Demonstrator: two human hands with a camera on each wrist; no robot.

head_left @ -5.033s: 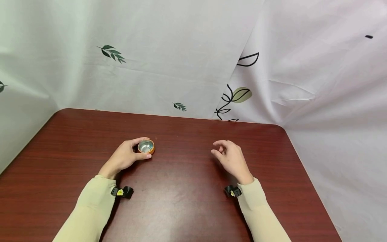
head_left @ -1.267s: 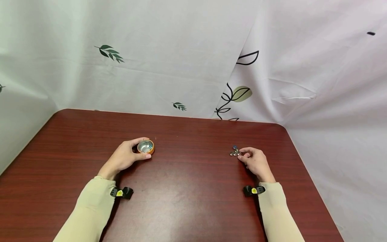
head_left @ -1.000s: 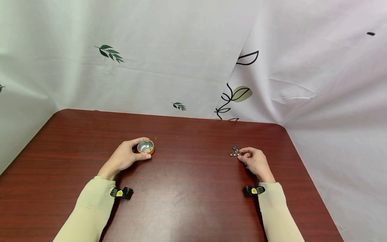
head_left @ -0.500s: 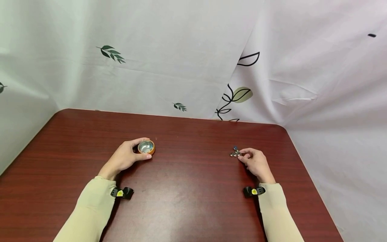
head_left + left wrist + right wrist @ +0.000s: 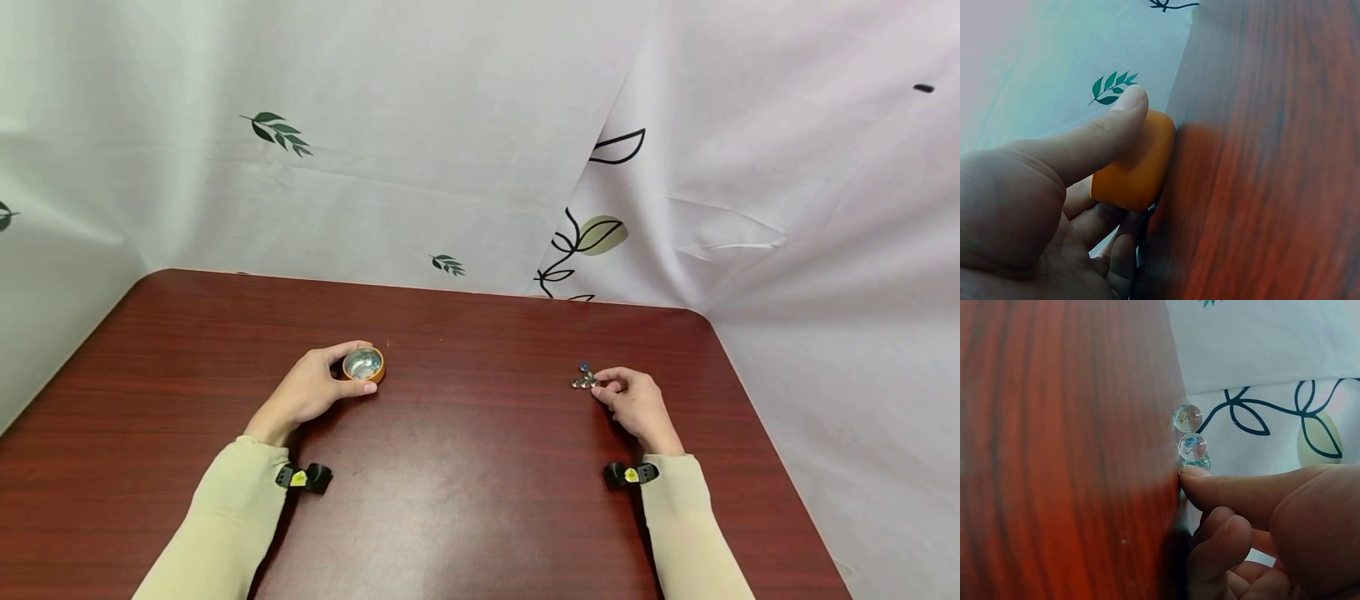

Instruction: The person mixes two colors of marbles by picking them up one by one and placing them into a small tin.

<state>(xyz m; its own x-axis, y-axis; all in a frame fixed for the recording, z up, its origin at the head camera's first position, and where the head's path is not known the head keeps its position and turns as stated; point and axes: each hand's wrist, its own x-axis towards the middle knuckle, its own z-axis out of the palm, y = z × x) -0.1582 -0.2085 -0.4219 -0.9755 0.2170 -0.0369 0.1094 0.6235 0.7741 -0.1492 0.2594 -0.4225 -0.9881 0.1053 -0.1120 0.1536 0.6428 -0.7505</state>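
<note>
My left hand grips a small round orange bowl with a shiny silvery inside, thumb on the near side and fingers round the far side. The bowl stands upright on the table, and something bluish shows inside it. In the left wrist view its orange wall lies under my thumb. Over on the right, my right hand has its thumb and forefinger at the right end of a small cluster of clear glass marbles, pinching the nearest one. A blue-tinted marble lies at the back. The right wrist view shows clear marbles beyond my thumb tip.
The dark red wood-grain table has rounded far corners. White cloth with leaf prints hangs behind it and along both sides. Black wrist cameras are strapped near both cuffs.
Compared with five seconds ago, my right hand is farther right and the marbles have come into view beside its fingertips. The left hand and bowl stay put. Over the last second nothing visibly moves.
</note>
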